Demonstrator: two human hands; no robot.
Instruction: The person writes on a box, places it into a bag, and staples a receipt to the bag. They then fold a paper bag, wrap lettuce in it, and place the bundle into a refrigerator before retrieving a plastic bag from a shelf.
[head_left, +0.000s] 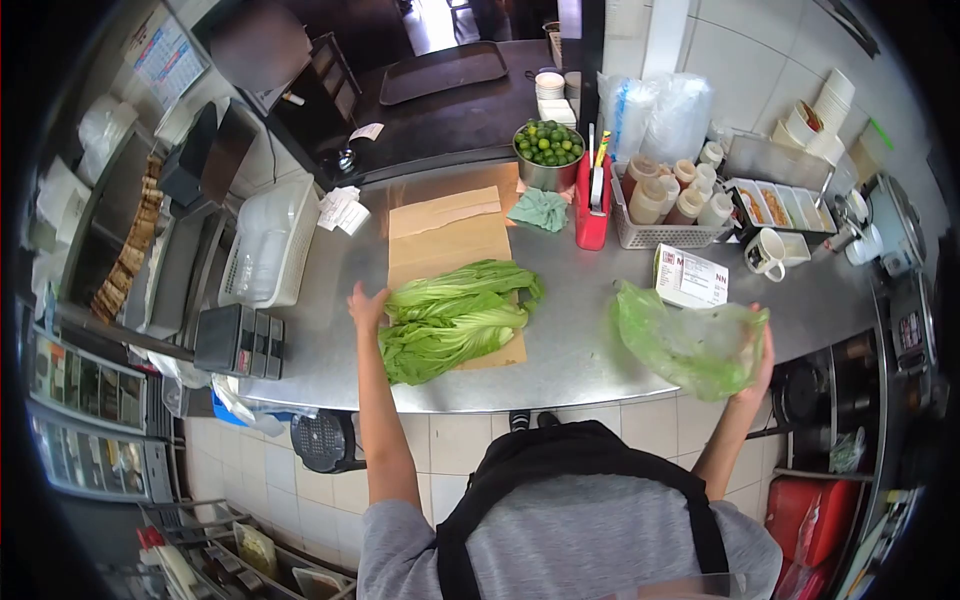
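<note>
Leafy green vegetables (455, 318) lie on a sheet of brown cardboard (447, 240) on the steel counter (575, 350). My left hand (367, 305) rests at the stalk ends of the greens, fingers apart, touching them at their left side. My right hand (760, 350) is raised to the right and grips a crumpled, see-through green plastic bag (688, 345), which hangs over the counter's front edge. Whether anything is inside the bag cannot be made out.
A steel bowl of limes (548, 145), a red holder (592, 215), a basket of bottles (668, 205), a white box (690, 278) and a mug (765, 252) stand at the back right. A white crate (268, 245) and dark device (238, 340) sit left.
</note>
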